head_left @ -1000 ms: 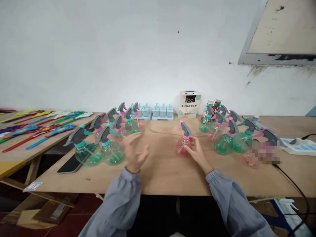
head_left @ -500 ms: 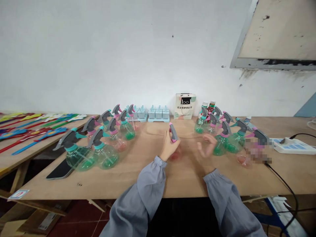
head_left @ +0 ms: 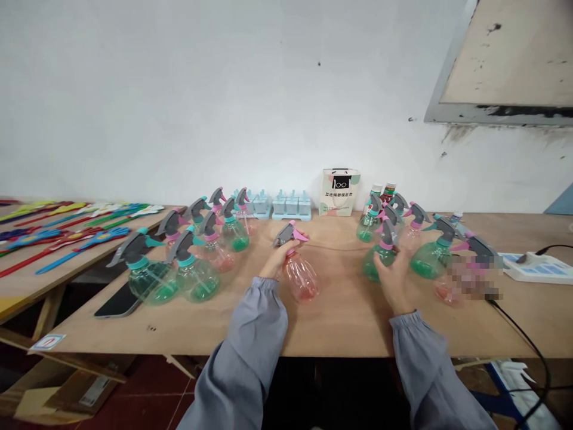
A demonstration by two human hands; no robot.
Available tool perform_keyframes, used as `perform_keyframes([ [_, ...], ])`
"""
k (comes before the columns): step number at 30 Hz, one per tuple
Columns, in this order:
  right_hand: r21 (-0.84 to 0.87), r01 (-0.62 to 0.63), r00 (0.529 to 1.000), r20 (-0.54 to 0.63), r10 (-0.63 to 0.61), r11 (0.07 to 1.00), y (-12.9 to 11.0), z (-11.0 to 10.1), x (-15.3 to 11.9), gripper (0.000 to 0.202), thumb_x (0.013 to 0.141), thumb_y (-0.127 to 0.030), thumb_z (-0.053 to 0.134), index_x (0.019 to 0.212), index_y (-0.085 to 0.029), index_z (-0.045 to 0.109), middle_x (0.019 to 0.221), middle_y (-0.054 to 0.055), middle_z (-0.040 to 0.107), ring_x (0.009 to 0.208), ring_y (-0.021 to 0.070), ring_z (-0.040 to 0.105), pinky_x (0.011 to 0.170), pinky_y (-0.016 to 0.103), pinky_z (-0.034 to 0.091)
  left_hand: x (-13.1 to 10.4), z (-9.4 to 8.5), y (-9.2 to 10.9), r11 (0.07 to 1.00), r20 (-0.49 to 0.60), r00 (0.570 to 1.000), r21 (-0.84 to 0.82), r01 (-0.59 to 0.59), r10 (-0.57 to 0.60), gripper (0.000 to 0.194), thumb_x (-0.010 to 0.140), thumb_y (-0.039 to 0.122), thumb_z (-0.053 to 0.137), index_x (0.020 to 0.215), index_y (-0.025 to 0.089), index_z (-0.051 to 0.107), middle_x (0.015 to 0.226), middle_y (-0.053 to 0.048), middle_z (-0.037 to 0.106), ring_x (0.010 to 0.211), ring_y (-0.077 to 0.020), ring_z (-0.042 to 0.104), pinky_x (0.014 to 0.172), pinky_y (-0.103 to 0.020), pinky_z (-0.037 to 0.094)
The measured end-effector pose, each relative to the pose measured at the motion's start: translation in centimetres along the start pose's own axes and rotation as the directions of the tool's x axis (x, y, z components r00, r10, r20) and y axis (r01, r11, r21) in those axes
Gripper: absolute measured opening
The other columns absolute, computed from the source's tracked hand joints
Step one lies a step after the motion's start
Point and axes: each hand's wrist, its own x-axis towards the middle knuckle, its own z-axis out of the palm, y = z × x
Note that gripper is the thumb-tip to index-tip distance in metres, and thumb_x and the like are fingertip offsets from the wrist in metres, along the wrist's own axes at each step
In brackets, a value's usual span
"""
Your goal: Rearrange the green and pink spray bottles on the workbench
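Near the middle of the table, my left hand (head_left: pixel 283 258) is closed round the neck of a pink spray bottle (head_left: pixel 303 280) with a grey and pink trigger head, tilted to the left. My right hand (head_left: pixel 394 272) has its fingers round the side of a green spray bottle (head_left: pixel 373 263) with a pink collar, in the right group. Left of my left hand stand several green and pink spray bottles, among them a green one (head_left: pixel 197 283) at the front. Farther right are a green bottle (head_left: pixel 430 260) and a partly blurred pink one (head_left: pixel 447 289).
A phone (head_left: pixel 117 300) lies at the left under a bottle. Along the wall stand light blue moulds (head_left: pixel 292 206) and a paper bag (head_left: pixel 339 194). A power strip (head_left: pixel 539 267) and a black cable are at the right. Colourful hand-shaped items (head_left: pixel 67 251) cover the left table.
The pink bottle in my left hand has turned, its head now pointing across and its body clearer to see. My right hand has gone from hovering empty to gripping a green bottle.
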Motion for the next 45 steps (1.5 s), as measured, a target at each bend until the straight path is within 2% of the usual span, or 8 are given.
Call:
perform_keyframes([
  [6, 0.059, 0.006, 0.988, 0.154, -0.015, 0.998, -3.0, 5.6, -1.5, 0.049, 0.082, -0.050, 0.065, 0.120, -0.021, 0.053, 0.118, 0.014, 0.062, 0.112, 0.0316, 0.059, 0.102, 0.056, 0.046, 0.5, 0.0, -1.7, 0.979, 0.046, 0.989, -0.143, 0.145, -0.140, 0.035, 0.066, 0.029, 0.076, 0.099, 0.018, 0.071, 0.098, -0.008, 0.077, 0.101, -0.0233, 0.073, 0.072, -0.025, 0.051],
  [11, 0.105, 0.019, 0.984, 0.174, -0.038, 0.994, -3.0, 7.6, -1.3, 0.051, 0.083, -0.050, 0.065, 0.123, -0.021, 0.053, 0.121, 0.014, 0.061, 0.116, 0.0304, 0.057, 0.107, 0.054, 0.043, 0.5, 0.5, -2.0, 0.974, -0.007, 0.998, -0.219, 0.066, -0.069, 0.023, 0.054, 0.018, 0.065, 0.077, 0.018, 0.065, 0.075, -0.002, 0.072, 0.072, -0.0157, 0.068, 0.058, -0.022, 0.045],
  [19, 0.119, 0.025, 0.983, 0.178, -0.046, 0.993, -3.0, 7.5, -1.7, 0.055, 0.086, -0.053, 0.061, 0.130, -0.022, 0.050, 0.126, 0.014, 0.059, 0.121, 0.0295, 0.054, 0.112, 0.054, 0.039, -0.1, 1.3, -1.5, 0.971, 0.058, 0.988, -0.182, 0.155, -0.146, 0.032, 0.052, 0.020, 0.062, 0.083, 0.017, 0.066, 0.077, -0.003, 0.070, 0.073, -0.0167, 0.065, 0.060, -0.025, 0.047],
  [24, 0.129, 0.000, 0.980, 0.197, -0.026, 0.992, -3.2, 7.4, -2.0, 0.057, 0.088, -0.056, 0.059, 0.133, -0.021, 0.049, 0.132, 0.015, 0.057, 0.127, 0.0302, 0.052, 0.114, 0.054, 0.037, -0.4, 1.7, -1.1, 0.981, 0.062, 0.994, -0.166, 0.101, -0.092, 0.016, 0.049, 0.019, 0.057, 0.065, 0.018, 0.060, 0.062, -0.001, 0.062, 0.067, -0.0173, 0.064, 0.059, -0.026, 0.048],
  [28, 0.139, -0.023, 0.972, 0.235, -0.011, 0.990, -3.4, 7.0, -2.3, 0.057, 0.090, -0.056, 0.058, 0.135, -0.022, 0.048, 0.135, 0.015, 0.056, 0.129, 0.0290, 0.051, 0.116, 0.054, 0.037, -0.7, 2.1, -0.8, 0.982, 0.074, 0.988, -0.123, 0.146, -0.137, 0.030, 0.051, 0.020, 0.061, 0.081, 0.018, 0.066, 0.073, -0.003, 0.069, 0.075, -0.0210, 0.067, 0.054, -0.025, 0.045],
  [33, 0.157, -0.040, 0.972, 0.237, 0.002, 0.987, -3.7, 6.9, -2.5, 0.058, 0.089, -0.056, 0.059, 0.136, -0.023, 0.049, 0.135, 0.014, 0.057, 0.129, 0.0291, 0.052, 0.116, 0.054, 0.037, -0.3, 1.5, -1.0, 0.978, 0.027, 0.999, -0.207, 0.025, -0.020, 0.015, 0.049, 0.020, 0.054, 0.064, 0.019, 0.056, 0.062, 0.000, 0.059, 0.064, -0.0153, 0.061, 0.066, -0.028, 0.052],
  [39, 0.170, -0.047, 0.970, 0.245, 0.004, 0.984, -4.0, 6.8, -2.6, 0.057, 0.089, -0.054, 0.060, 0.136, -0.023, 0.049, 0.136, 0.015, 0.057, 0.129, 0.0294, 0.053, 0.116, 0.053, 0.037, -0.1, 1.0, -0.9, 0.978, 0.023, 0.998, -0.201, 0.057, -0.053, 0.027, 0.054, 0.019, 0.057, 0.080, 0.020, 0.062, 0.078, -0.003, 0.068, 0.089, -0.0236, 0.069, 0.079, -0.034, 0.054],
  [45, 0.173, -0.058, 0.971, 0.239, 0.015, 0.983, -4.2, 6.7, -2.7, 0.057, 0.089, -0.054, 0.060, 0.136, -0.024, 0.048, 0.137, 0.014, 0.056, 0.129, 0.0288, 0.052, 0.116, 0.053, 0.038, -0.3, 1.5, -0.4, 0.972, -0.012, 1.000, -0.236, -0.010, 0.008, 0.014, 0.049, 0.019, 0.054, 0.063, 0.019, 0.057, 0.062, 0.000, 0.059, 0.062, -0.0131, 0.058, 0.066, -0.026, 0.051],
])
